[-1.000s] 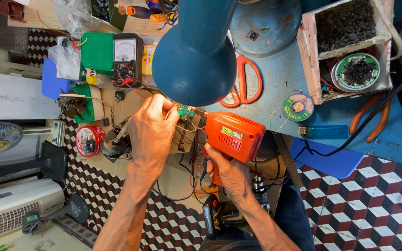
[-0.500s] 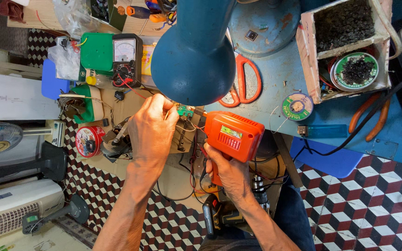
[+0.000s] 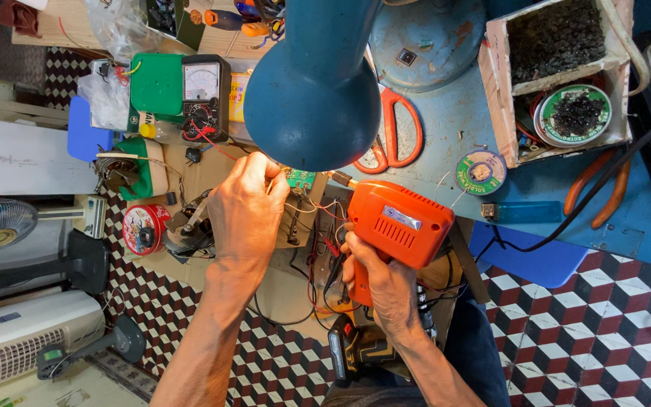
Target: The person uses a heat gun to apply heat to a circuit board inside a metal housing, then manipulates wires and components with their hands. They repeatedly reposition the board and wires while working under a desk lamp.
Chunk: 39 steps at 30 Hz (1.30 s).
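Now right hand fingers clenched on orange soldering gun, tip pointing up-left toward green circuit board pinched by left hand.

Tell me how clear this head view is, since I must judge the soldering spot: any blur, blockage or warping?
Head view: sharp, evenly lit; the blue lamp shade covers the bench behind it, the left hand hides part of the green circuit board, the right hand grips the orange soldering gun; edges bend slightly.
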Available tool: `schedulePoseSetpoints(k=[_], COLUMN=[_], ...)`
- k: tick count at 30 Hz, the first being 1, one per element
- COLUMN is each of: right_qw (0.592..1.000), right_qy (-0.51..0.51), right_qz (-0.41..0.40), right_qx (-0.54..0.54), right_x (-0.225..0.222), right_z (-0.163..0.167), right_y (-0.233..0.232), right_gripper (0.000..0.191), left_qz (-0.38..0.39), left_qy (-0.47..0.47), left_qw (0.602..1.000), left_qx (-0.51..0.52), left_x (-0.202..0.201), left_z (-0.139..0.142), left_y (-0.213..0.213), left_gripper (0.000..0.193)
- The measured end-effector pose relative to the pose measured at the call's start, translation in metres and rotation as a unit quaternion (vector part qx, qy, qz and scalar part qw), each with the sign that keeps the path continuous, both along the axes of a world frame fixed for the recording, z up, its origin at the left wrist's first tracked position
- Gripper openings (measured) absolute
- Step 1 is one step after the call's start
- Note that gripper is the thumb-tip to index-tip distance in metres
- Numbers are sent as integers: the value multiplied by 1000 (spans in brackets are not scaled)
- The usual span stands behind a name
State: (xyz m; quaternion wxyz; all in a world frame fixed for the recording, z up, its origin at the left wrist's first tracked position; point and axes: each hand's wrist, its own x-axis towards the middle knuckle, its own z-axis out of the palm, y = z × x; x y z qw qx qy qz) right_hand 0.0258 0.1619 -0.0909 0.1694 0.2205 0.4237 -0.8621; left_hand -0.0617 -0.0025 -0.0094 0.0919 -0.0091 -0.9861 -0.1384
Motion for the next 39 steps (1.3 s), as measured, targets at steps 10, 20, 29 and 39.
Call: schedulePoseSetpoints(k=[10,20,29,39], right_qw=[1000,1000,999,999], right_qy=[-18,-23,-33,-39], right_qz=[-1,-1,-16,-15], right_qx=[20,9,7,7], right_x=[5,12,17,25], right_z=[7,6,20,18], right_y=[13,16,18,22], right_gripper=[25,26,26,27], left_qz=[-2,0,-1,-6], left_qy=[-4,-8,-1,-5], left_qw=[1000,1000,1000,1000], left_qx=[-3,-8,-9,-11], left_x=[0,0,0,0], left_z=[1,2,2,2], left_y=[1,2,2,2], left_gripper=[12,14,13,12])
